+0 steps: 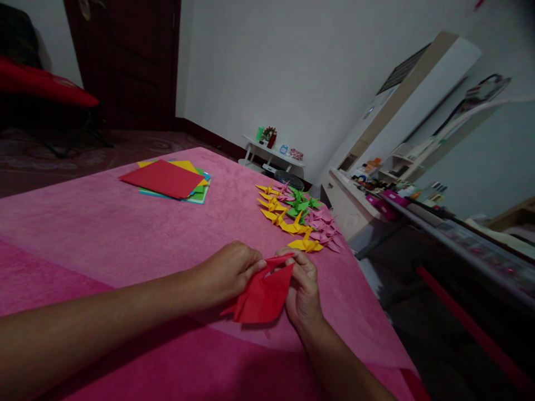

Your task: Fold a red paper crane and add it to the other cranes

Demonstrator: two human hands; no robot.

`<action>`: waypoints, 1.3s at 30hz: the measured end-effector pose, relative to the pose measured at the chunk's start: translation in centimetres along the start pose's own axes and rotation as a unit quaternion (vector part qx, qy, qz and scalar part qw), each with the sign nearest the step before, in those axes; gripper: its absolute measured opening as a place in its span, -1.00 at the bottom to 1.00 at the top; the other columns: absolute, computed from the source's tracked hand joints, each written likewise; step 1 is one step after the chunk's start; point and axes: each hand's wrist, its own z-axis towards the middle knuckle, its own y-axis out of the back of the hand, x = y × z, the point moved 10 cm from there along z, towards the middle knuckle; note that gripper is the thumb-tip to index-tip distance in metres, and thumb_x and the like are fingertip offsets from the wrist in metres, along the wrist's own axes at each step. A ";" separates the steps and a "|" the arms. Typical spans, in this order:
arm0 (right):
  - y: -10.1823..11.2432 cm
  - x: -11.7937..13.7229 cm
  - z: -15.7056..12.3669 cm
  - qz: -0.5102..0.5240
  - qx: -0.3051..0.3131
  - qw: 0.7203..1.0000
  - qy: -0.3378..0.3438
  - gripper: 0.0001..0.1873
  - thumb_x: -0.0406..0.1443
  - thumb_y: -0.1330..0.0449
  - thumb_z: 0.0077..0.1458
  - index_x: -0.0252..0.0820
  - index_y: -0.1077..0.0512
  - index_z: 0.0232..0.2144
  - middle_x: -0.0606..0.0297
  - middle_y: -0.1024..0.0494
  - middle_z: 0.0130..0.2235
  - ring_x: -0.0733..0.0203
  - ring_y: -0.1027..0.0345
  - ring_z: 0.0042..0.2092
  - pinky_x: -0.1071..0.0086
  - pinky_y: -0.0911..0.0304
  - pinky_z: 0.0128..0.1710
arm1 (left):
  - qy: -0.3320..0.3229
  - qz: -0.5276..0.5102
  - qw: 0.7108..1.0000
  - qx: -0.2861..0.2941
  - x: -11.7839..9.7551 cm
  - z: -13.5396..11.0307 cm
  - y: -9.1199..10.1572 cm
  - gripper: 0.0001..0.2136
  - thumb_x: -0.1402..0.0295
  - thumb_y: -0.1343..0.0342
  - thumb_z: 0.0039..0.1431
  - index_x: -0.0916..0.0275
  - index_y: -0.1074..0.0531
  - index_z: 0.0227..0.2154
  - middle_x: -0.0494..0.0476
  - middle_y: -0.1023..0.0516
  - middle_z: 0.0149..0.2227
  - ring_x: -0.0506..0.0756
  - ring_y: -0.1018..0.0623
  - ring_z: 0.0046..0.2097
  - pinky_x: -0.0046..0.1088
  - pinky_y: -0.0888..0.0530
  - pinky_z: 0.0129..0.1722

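A partly folded sheet of red origami paper [267, 295] is held between both hands, low over the pink-covered surface. My left hand [234, 273] pinches its upper left edge, thumb on top. At the paper's right side, the fingers of my right hand [304, 284] are closed on its upper corner. Between the hands the layers stand a little apart, leaving a small gap near the top. Just beyond my right hand sits a yellow folded paper crane [306, 243], the nearest of a group.
Several yellow, green [298, 205] and pink paper cranes [324, 225] cluster at the right edge of the pink cover [104, 239]. A stack of coloured paper [165, 178], red on top, lies at far left. A cluttered dressing table [355, 195] stands to the right.
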 end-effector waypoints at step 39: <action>-1.7 0.3 -0.4 -0.118 0.088 0.988 0.043 -0.85 -0.35 -0.19 -0.03 -0.21 -0.54 -0.36 0.29 -0.46 -0.44 0.33 -0.25 -0.47 0.47 -0.20 -0.47 | -0.026 0.033 0.999 0.022 0.3 0.3 -0.2 -0.67 0.35 0.17 0.25 0.33 -0.34 -0.57 0.02 -0.37 -0.61 -0.08 -0.31 -0.56 -0.59 -0.19 -0.52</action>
